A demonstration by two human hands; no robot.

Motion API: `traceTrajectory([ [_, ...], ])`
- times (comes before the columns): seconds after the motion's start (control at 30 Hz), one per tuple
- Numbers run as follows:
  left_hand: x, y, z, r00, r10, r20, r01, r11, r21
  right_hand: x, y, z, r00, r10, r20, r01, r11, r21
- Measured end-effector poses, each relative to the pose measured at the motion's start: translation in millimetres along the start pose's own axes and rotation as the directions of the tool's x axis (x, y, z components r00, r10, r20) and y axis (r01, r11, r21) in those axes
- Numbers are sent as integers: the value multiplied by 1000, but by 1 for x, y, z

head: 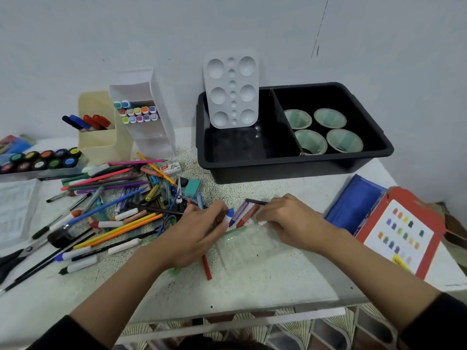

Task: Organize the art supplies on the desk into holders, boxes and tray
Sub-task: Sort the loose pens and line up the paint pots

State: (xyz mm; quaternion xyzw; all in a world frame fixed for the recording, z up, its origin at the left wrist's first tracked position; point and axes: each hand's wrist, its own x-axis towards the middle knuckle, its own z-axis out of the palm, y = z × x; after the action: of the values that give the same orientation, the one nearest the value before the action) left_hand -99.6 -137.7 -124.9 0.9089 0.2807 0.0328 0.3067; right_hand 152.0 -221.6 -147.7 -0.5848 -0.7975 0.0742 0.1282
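Desk (278, 286): speckled top, crowded on its left half.

Black bin (290, 170): at the back, divided. A white palette (231, 89) stands on end in the left compartment. Four green cups (329, 118) sit in the right one.

Red box (414, 198) and blue tray (353, 203): at the right edge, touching each other.

White holder (151, 137) and cream holder (101, 147): back left, both loaded with markers.

Loose heap (113, 198) of pencils, pens and chalk: crowds up against the left hand's side.

Clear pouch (252, 246): flat before both hands.

Left hand (199, 231): fingers curled, gripping a blue-and-white crayon (229, 215) at centre desk. Its blue end points up and right, towards the bin. A red pencil (206, 267) runs out from under the palm towards the near edge.

Right hand (290, 223): fingers curled at the pouch's far edge. Whether they grasp anything cannot be told.

Purple crayon (238, 213) and red crayon (249, 214): side by side between the hands. Their long axes run from near-left to far-right.
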Motion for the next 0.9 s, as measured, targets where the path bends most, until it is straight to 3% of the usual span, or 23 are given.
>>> traceTrajectory([
  [0.1, -2, -7, -1, 1000, -19, 17, 19, 1000, 11, 0, 6, 1, 999, 21, -42, -21, 1000, 5],
  [0.27, -4, -17, -3, 999, -20, 35, 21, 999, -25, -5, 6, -1, 997, -27, 66, 23, 998, 53],
  [0.37, -5, -16, 1, 999, -31, 32, 33, 998, -50, -7, -1, 4, 998, -28, 50, 26, 999, 45],
  [0.5, -1, -9, 9, 991, 10, -130, -20, 997, -75, 1, -4, 17, 997, 26, -71, -25, 1000, 16],
  [0.6, 5, -7, 11, 961, -57, -270, 11, 986, -167, 6, -2, 20, 987, 78, -138, -76, 997, 22],
  [0.8, 5, -6, 13, 958, -169, -233, 137, 979, -150, 7, 2, 13, 973, 141, -180, -121, 985, 120],
  [0.9, 2, -5, 15, 945, -162, -284, 142, 986, -90, 11, 1, 10, 977, 76, -200, -42, 985, 168],
])
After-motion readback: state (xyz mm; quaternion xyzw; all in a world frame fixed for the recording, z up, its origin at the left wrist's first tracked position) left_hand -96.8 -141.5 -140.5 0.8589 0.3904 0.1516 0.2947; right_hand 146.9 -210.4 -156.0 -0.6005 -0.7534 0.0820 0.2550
